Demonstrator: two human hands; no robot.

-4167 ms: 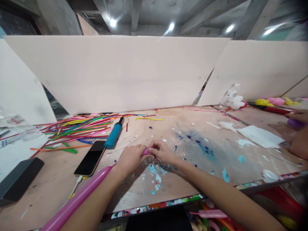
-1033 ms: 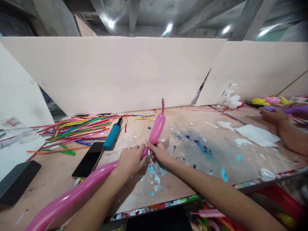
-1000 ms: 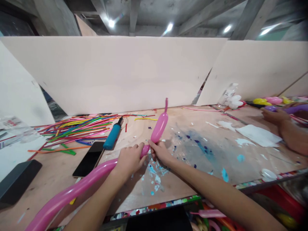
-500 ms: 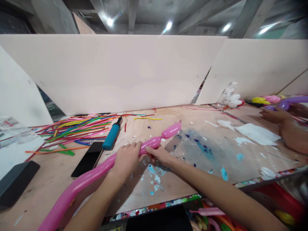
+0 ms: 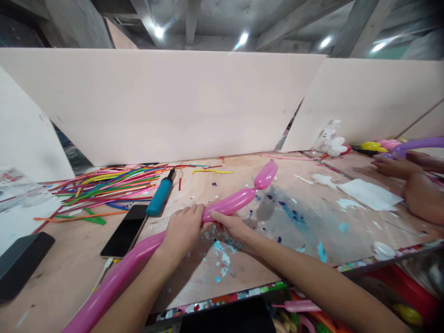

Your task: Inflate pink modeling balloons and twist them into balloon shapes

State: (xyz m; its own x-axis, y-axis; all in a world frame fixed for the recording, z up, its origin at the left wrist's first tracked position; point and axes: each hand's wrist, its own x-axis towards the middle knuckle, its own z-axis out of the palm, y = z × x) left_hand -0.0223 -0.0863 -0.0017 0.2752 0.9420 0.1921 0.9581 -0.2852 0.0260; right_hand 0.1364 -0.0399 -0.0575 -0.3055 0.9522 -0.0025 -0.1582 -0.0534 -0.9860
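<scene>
On the paint-spotted wooden table before me: one blue hand pump; one phone, dark-screened, with one white cable at its near end; one black box; one heap of thin uninflated balloons, too tangled for me to count; one yellow strip, lying apart; one clear bottle beside one white balloon cluster; one white sheet. Overhead, four ceiling lights. At far right, another person's hands hold one purple balloon.

Principal item: one long pink balloon, glossy, held over the table. One pinched twist shows, dividing a short, plump bubble at the far end, tilted up, from a longer, sausage-like length running back to the hands. Leftward it bends down past the left forearm and leaves view at the lower edge.

Hands, two. Left hand: wrapped over the balloon, knuckles uppermost. Right hand: just beside it, gripping the same balloon, thumb on top, other fingers mostly hidden.
</scene>
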